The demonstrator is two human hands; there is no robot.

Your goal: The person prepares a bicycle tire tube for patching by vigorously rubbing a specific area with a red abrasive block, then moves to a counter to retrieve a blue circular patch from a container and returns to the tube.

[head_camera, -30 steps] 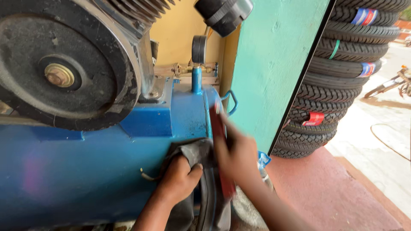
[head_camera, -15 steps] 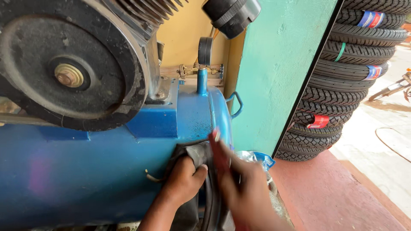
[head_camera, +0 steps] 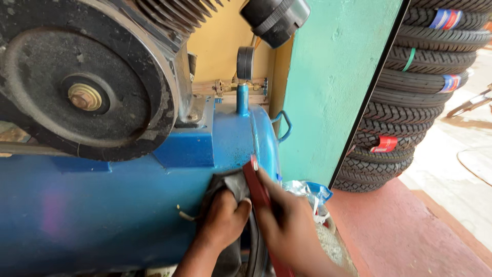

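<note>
tank [head_camera: 102, 205]: bright blue, scuffed | flywheel [head_camera: 77, 87]: dull black, brass-coloured centre nut | rubber piece [head_camera: 230, 182]: dark grey-black | flat tool [head_camera: 259, 192]: dark red | wall [head_camera: 333, 87]: teal-green, far wall yellow | tyres [head_camera: 425, 77]: black, ribbed tread, red-blue labels | floor [head_camera: 410, 236]: reddish-brown
</note>
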